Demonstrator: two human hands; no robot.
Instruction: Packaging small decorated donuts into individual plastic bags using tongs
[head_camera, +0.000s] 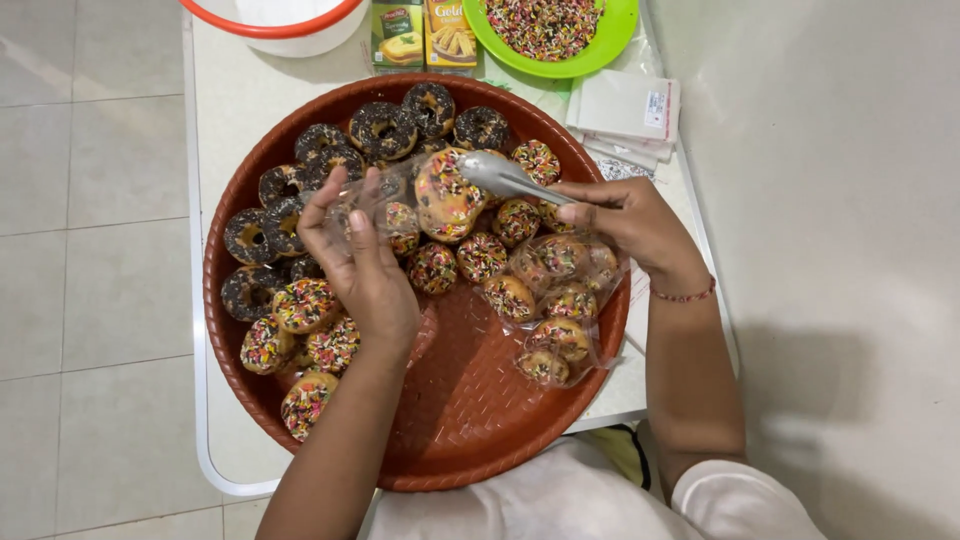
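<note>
Bagging step under way: left hand (365, 262) holds clear bag (372, 205) open above round red tray (470, 420); right hand (625, 218) grips metal tongs (505, 178) clamped on sprinkled donut (447, 192) at bag mouth. Next move, likely: steady aim into bag, gentle release.

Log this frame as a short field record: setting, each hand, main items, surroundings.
setting: white table seen from above
left hand: holds a clear plastic bag open
right hand: grips metal tongs clamped on a sprinkled doughnut at the bag's mouth
tray: round brown tray with chocolate and rainbow-sprinkled doughnuts
bagged doughnuts: on the tray's right side
surroundings: green plate of sprinkles, stack of bags
</note>
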